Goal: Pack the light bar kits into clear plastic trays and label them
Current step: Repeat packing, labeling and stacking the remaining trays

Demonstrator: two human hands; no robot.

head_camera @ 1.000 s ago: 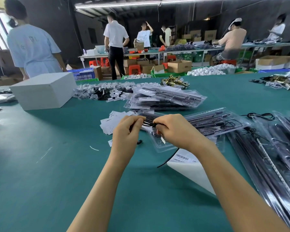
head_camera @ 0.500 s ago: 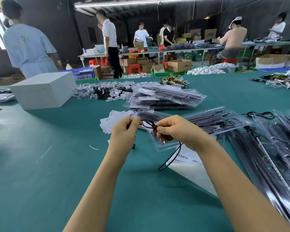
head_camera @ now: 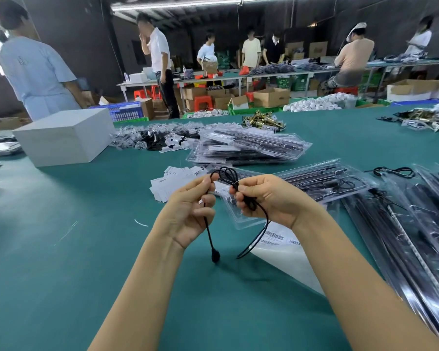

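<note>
A green bench point(head_camera: 61, 249) fills a workshop where other people stand at far tables. Above its middle, the left hand point(head_camera: 188, 214) pinches a black cable point(head_camera: 208, 236) whose plug end dangles free, while the right hand point(head_camera: 266, 201) has its fingers point(head_camera: 241, 197) curled around the tied bundle of the same cable. Just behind the hands lies a clear tray point(head_camera: 322, 178) of light bars; a stack of packed trays point(head_camera: 249, 148) sits farther back, and a white box point(head_camera: 64, 135) stands toward the far left edge.

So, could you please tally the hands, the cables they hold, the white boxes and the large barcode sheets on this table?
Hands: 2, left hand and right hand
Black cable held: 1
White box: 1
Large barcode sheet: 1
Total: 5
</note>
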